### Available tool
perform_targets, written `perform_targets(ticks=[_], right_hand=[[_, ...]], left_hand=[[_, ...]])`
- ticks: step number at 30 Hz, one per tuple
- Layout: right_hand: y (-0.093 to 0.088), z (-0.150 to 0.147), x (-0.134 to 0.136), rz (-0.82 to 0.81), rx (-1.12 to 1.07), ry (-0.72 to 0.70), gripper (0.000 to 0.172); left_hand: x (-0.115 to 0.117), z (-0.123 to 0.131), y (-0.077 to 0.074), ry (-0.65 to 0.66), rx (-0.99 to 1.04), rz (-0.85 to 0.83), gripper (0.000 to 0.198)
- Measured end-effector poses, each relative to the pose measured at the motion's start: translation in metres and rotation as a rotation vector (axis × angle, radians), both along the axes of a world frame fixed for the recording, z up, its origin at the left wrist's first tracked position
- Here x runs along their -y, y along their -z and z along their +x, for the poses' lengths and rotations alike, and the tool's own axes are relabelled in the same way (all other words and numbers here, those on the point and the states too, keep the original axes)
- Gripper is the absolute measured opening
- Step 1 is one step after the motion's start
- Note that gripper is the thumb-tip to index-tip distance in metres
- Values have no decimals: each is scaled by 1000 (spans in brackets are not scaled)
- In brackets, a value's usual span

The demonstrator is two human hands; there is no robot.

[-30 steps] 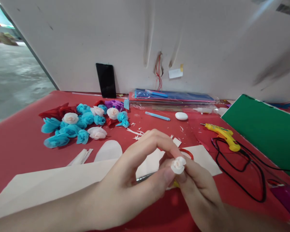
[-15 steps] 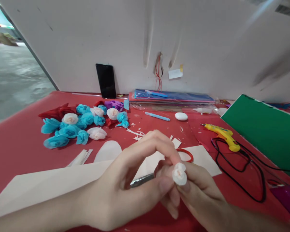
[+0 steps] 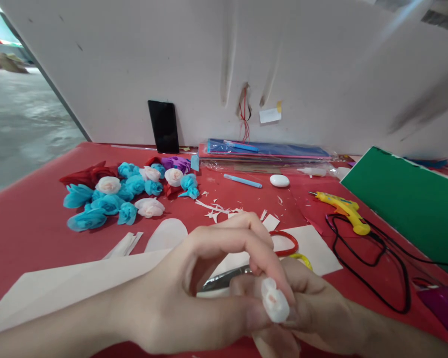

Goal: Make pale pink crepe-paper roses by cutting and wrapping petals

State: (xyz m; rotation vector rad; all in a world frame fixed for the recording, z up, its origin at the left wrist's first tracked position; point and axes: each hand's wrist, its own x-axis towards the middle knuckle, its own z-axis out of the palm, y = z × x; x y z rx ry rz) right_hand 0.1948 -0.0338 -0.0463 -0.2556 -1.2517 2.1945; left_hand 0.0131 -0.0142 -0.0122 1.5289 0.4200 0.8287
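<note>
Beyond the held white flower (image 3: 275, 304), clear plastic (image 3: 220, 166) wraps coloured sheets (image 3: 283, 148).

Scuffed, kinda grubby white panel (image 3: 134, 59) is standing right behind a red-covered table (image 3: 33, 209), and off left some grey floor (image 3: 22, 119) is catching a pale shine.

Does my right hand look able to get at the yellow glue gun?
Probably yes: the yellow glue gun lies uncovered beyond your right hand, its black cord looped nearby, though that hand's fingers are at the small white flower.
</note>
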Motion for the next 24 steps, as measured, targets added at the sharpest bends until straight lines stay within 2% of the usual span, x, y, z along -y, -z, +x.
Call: perform_targets(ticks=[7,12,17,20,21,24], right_hand=[[-6,2,-1,40,27,-14,37],[-5,3,-4,56,33,-12,37],[-5,6,-5,25,133,-22,46],[-4,7,-5,24,137,-45,46],[-4,7,-5,-6,202,-20,44],[-4,6,-6,5,108,-6,43]], left_hand=[[0,0,-1,29,10,-26,13],[-1,0,-1,1,8,1,16],[-3,3,-2,-5,-29,31,10],[-4,3,-2,-3,-12,47,12],[-3,3,-2,-8,-4,47,12],[-3,1,1,-13,9,31,12]])
